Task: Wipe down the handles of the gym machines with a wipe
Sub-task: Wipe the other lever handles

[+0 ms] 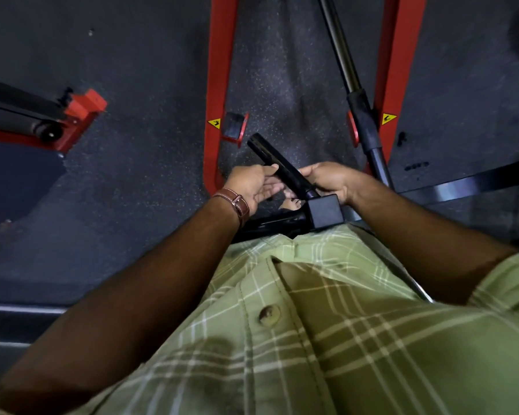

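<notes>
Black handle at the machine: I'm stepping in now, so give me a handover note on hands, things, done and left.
Left hand: fingers straight, fingertips touching the black handle from its left side.
Right hand: curled round the handle's base, by the black square block.
Wipe: not visible in either hand; may be hidden.
Done: cannot tell how much of this handle is wiped.
Left: finish this one, then the long bar grip by the red frame.
</notes>
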{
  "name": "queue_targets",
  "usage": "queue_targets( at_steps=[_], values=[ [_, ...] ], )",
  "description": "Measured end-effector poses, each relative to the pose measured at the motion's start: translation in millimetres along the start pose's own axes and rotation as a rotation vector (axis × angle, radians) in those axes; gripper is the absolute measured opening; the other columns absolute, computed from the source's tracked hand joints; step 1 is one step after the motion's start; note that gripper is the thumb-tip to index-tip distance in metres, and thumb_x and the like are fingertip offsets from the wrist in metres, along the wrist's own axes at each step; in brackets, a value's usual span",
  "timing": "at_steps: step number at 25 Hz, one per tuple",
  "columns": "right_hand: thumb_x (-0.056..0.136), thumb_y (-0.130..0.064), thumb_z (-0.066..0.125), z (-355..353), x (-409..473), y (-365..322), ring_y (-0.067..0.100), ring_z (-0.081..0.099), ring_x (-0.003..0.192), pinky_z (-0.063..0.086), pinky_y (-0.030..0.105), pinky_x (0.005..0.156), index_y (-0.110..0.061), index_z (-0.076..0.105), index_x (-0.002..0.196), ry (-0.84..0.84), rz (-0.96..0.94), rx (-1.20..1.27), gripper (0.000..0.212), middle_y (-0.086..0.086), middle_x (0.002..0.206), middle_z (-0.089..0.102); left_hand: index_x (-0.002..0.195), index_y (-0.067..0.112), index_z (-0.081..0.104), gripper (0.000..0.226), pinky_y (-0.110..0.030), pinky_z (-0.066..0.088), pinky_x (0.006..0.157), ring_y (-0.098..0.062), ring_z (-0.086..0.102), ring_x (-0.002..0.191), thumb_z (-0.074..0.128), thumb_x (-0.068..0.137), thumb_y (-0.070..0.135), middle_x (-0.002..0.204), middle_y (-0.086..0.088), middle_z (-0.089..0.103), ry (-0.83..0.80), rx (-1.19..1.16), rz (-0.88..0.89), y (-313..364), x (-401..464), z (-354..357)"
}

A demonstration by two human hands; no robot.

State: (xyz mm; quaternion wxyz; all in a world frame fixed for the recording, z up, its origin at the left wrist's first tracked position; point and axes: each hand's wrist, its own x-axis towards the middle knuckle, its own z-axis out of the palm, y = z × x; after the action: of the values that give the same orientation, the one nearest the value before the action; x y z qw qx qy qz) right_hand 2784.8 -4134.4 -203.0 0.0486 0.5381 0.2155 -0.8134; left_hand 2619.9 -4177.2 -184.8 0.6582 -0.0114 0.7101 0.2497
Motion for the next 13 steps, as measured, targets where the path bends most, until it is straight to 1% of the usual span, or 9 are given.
queue_targets(
  at_steps=[1,2,3,5,7,9,10,11,13],
  values=[
    [0.090,0.021,0.040,-6,-2,3,0.019,0.074,0.064,0.062,0.030,0.058,0.001,0.069,0.093,0.006,0.003,-0.021,0.036,0.016,0.075,0.074,0.084,0.001,0.064,0.016,-0.019,0.058,0.056,-0.014,0.068,0.055,0.065,0.095,0.012,0.067,-0.010,0.069,0.002,-0.001,0.004,1,1,-3],
    [0.087,0.024,0.040,-11,-6,4,0.018,0.072,0.062,0.060,0.028,0.053,0.001,0.070,0.091,0.051,-0.005,-0.080,0.038,0.015,0.073,0.074,0.085,0.000,0.064,0.015,-0.019,0.058,0.057,-0.015,0.069,0.057,0.066,0.095,0.012,0.071,-0.011,0.069,-0.003,-0.005,0.006,3,1,-5],
    [0.085,0.024,0.042,-16,-8,5,0.018,0.071,0.060,0.057,0.024,0.051,0.000,0.071,0.088,0.129,-0.028,-0.173,0.037,0.014,0.072,0.074,0.086,0.000,0.064,0.014,-0.019,0.058,0.059,-0.016,0.070,0.061,0.066,0.095,0.011,0.075,-0.012,0.069,-0.010,-0.013,0.006,3,1,-7],
    [0.082,0.022,0.051,-17,-11,3,0.020,0.067,0.062,0.054,0.023,0.053,-0.002,0.072,0.084,0.294,-0.106,-0.323,0.033,0.013,0.072,0.072,0.086,0.001,0.065,0.013,-0.021,0.059,0.062,-0.019,0.069,0.067,0.067,0.094,0.011,0.077,-0.012,0.068,-0.020,-0.026,0.002,3,-1,-7],
    [0.082,0.020,0.055,-8,-8,-3,0.015,0.065,0.056,0.055,0.022,0.048,-0.006,0.072,0.080,0.387,-0.176,-0.286,0.031,0.009,0.065,0.070,0.085,0.003,0.066,0.013,-0.021,0.060,0.065,-0.019,0.068,0.069,0.067,0.094,0.012,0.076,-0.010,0.068,-0.027,-0.022,-0.004,2,-1,-5],
    [0.085,0.019,0.057,5,-4,-11,0.010,0.064,0.050,0.054,0.022,0.046,-0.007,0.071,0.079,0.400,-0.222,-0.194,0.030,0.004,0.059,0.069,0.087,0.003,0.065,0.012,-0.022,0.059,0.067,-0.019,0.068,0.071,0.066,0.095,0.011,0.078,-0.010,0.068,-0.040,-0.028,-0.007,1,0,-3],
    [0.085,0.018,0.060,8,-3,-12,0.010,0.063,0.050,0.054,0.023,0.048,-0.008,0.071,0.078,0.408,-0.246,-0.187,0.029,0.003,0.058,0.069,0.087,0.003,0.065,0.011,-0.022,0.059,0.068,-0.019,0.068,0.072,0.065,0.095,0.010,0.079,-0.011,0.068,-0.043,-0.035,-0.010,0,1,-2],
    [0.083,0.015,0.065,7,-6,-10,0.010,0.064,0.053,0.055,0.024,0.053,-0.010,0.073,0.078,0.429,-0.281,-0.211,0.027,0.003,0.060,0.070,0.088,0.003,0.065,0.010,-0.022,0.060,0.067,-0.019,0.068,0.073,0.065,0.095,0.010,0.079,-0.012,0.068,-0.044,-0.040,-0.014,0,2,-2],
    [0.077,0.004,0.078,0,-20,-2,0.012,0.067,0.064,0.058,0.029,0.069,-0.016,0.077,0.077,0.506,-0.386,-0.365,0.020,0.003,0.070,0.074,0.087,0.002,0.065,0.010,-0.022,0.060,0.064,-0.020,0.069,0.072,0.065,0.095,0.009,0.078,-0.012,0.069,-0.048,-0.035,-0.021,0,3,1]
  ],
)
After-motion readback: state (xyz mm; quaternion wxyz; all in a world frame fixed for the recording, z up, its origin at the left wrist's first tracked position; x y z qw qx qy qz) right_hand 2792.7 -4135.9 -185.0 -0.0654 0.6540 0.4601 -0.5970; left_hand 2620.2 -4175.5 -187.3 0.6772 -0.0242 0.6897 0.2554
